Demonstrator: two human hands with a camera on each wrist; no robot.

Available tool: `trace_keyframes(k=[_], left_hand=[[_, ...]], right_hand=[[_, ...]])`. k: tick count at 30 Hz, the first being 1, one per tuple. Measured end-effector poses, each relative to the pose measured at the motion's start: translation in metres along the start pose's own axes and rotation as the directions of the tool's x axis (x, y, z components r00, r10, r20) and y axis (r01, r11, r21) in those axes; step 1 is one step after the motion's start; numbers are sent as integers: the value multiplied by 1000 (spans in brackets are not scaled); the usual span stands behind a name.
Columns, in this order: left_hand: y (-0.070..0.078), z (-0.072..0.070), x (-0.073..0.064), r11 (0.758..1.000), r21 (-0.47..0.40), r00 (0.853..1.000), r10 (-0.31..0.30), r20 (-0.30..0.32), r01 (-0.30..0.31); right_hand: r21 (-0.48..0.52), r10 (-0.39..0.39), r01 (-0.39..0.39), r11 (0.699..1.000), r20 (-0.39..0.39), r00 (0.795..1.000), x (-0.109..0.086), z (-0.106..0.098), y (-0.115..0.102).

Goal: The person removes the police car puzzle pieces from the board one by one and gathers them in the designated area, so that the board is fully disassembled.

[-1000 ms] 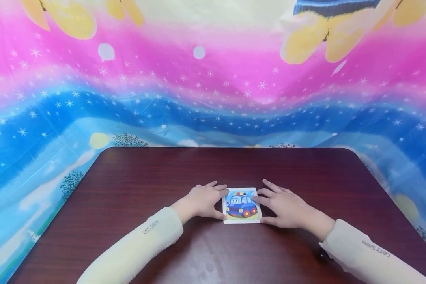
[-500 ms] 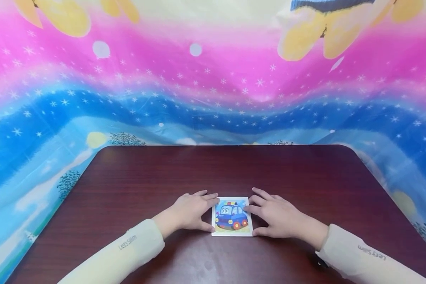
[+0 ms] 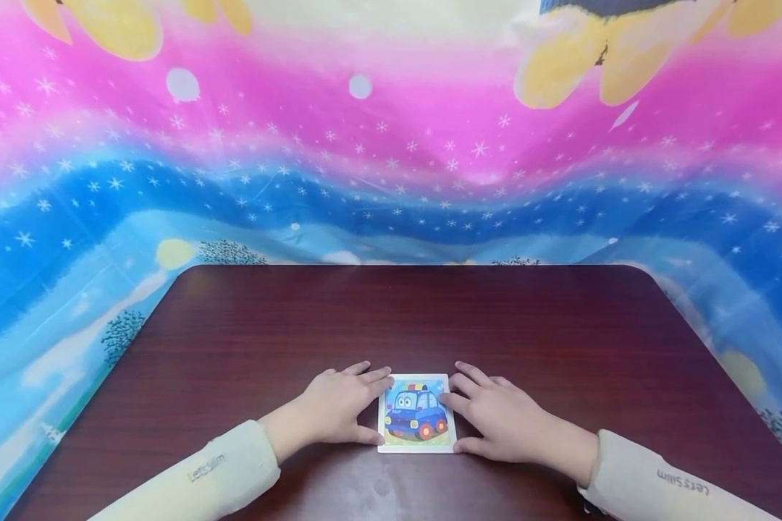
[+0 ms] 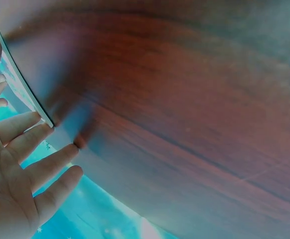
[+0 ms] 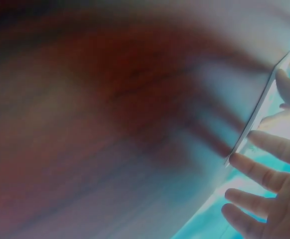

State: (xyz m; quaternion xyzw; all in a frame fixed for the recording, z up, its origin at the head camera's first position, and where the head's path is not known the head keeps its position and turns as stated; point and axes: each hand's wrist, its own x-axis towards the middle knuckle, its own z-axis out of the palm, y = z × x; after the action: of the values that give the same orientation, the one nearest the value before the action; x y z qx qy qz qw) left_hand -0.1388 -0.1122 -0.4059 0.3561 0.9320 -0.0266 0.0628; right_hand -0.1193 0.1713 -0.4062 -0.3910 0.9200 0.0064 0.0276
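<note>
A square picture board (image 3: pixel 415 415) with a white border and a cartoon blue police car lies flat on the table, near the middle of the head view. My left hand (image 3: pixel 337 407) is at its left side, thumb by the near corner and fingertips at the far corner. On the opposite side, my right hand (image 3: pixel 505 421) has its thumb by the near corner and fingers along the right edge, one fingertip over the border. Both hands have spread, fairly straight fingers. From the wrists, the board's edge (image 4: pixel 28 92) meets the fingertips (image 4: pixel 44 130) on the left and fingertips (image 5: pixel 238 158) on the right.
The dark red-brown wooden table (image 3: pixel 300 318) has rounded far corners. Behind and beside it hangs a pink and blue cloth (image 3: pixel 417 137) printed with snowflakes. Light sleeves (image 3: pixel 234 463) cover both forearms.
Both hands and the picture board have slid together toward me and a little to the left across the table. The fingers keep their places at the board's sides.
</note>
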Motion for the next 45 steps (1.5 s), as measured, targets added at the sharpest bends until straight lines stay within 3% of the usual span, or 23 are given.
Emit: trace_keyframes(k=[9, 14, 20, 24, 35, 45], left_hand=[[2, 1, -12, 996, -76, 999, -51, 2, 51], [7, 6, -17, 991, -108, 997, -74, -11, 72], [10, 8, -17, 991, -103, 995, -88, -36, 84], [10, 9, -15, 990, -106, 995, -96, -42, 91], [11, 7, -14, 993, -83, 996, -88, -31, 85], [8, 8, -11, 996, -62, 997, -73, -37, 71]], right_hand=[[0, 7, -7, 1000, 17, 1000, 2, -3, -3], [21, 8, -8, 1000, -15, 1000, 6, -8, 0], [117, 17, -11, 993, -51, 999, 25, -12, 4], [182, 15, -11, 983, -24, 1000, 41, -12, 2], [215, -50, 43, 976, 26, 998, 71, -13, -4], [367, -47, 22, 930, 59, 997, 85, -6, -1]])
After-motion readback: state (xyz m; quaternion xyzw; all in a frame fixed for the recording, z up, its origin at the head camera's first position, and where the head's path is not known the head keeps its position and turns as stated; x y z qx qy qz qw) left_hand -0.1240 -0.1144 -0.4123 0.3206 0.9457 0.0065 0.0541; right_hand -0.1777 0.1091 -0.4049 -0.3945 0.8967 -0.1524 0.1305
